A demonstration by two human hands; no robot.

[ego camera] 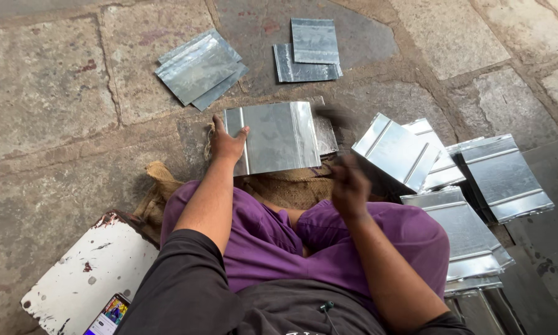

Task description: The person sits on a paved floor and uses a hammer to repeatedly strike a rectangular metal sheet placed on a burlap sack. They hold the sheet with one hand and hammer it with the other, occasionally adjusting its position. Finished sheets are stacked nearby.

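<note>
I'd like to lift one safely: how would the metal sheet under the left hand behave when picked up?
The metal sheet looks thin, so probably light and slightly springy. Its folded side edges likely stiffen it. The shiny surface may slip, and edges could cut; the left hand presses it flat.

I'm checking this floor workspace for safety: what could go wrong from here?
The bare left hand presses the folded grey sheet-metal panel at its edge, so a cut seems possible. The right hand is motion-blurred, gripping something dark and indistinct; a strike might land on fingers. The loose panel stack beside the knee could slide.
</note>
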